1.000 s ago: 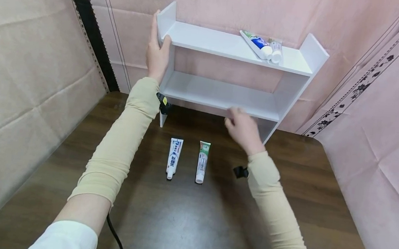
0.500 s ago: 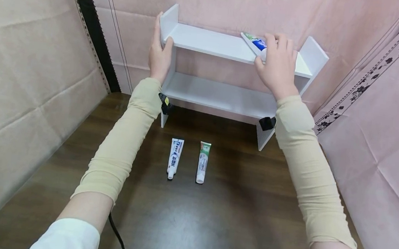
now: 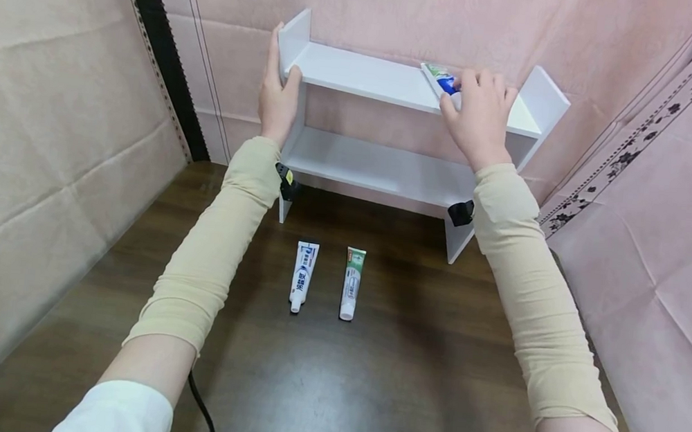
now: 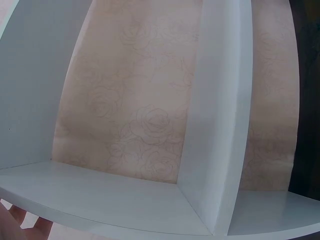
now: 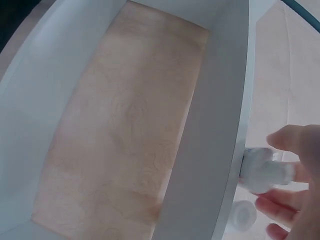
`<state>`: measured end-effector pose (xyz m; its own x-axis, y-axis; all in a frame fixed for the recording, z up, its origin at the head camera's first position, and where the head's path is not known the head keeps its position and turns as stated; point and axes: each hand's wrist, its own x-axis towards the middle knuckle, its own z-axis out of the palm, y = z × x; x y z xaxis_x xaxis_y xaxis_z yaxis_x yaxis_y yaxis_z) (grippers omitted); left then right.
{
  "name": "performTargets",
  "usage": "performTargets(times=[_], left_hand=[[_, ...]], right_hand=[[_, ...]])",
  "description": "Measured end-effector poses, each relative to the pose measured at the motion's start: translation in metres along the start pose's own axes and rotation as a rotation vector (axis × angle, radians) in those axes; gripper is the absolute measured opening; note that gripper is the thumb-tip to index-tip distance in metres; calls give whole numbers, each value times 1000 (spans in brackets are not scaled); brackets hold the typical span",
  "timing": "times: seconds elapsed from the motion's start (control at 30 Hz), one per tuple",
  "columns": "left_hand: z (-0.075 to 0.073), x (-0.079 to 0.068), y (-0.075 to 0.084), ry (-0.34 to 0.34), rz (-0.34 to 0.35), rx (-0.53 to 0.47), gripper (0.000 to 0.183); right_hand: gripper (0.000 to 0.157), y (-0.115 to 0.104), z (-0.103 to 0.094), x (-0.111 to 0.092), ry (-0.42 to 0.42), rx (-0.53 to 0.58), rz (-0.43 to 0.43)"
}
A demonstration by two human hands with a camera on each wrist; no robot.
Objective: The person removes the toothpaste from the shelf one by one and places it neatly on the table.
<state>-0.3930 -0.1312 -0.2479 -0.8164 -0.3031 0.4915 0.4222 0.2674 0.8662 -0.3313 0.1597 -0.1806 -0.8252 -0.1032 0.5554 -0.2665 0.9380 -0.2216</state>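
Seemingly, right fingers (image 5: 282, 212) grip one of two tubes (image 3: 444, 83) atop the shelf (image 3: 360, 73).

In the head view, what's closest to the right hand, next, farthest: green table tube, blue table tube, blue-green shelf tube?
1. Blue-green shelf tube: by the right hand.
2. Green table tube: lower, leftward.
3. Blue table tube: further left.

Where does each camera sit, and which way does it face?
Head: on the head, facing forward and down at the white shelf; left hand, right hand and arms show.
Left wrist: on that wrist, facing the white shelf; fingers lower left.
Right wrist: on that wrist, facing the white shelf and toothpaste tube; fingers at right.
Both wrist views share the white shelf.
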Motion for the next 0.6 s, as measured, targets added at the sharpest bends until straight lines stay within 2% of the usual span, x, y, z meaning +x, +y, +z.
performTargets(times=[0.13, 0.37, 0.6], left_hand=[[0, 0, -1, -2, -4, 0, 62], [1, 0, -3, -3, -16, -2, 62], [1, 2, -2, 4, -12, 4, 62]], right_hand=[[30, -4, 5, -1, 40, 9, -13], [44, -7, 10, -2, -16, -28, -13], [42, -9, 9, -2, -29, -86, 1]])
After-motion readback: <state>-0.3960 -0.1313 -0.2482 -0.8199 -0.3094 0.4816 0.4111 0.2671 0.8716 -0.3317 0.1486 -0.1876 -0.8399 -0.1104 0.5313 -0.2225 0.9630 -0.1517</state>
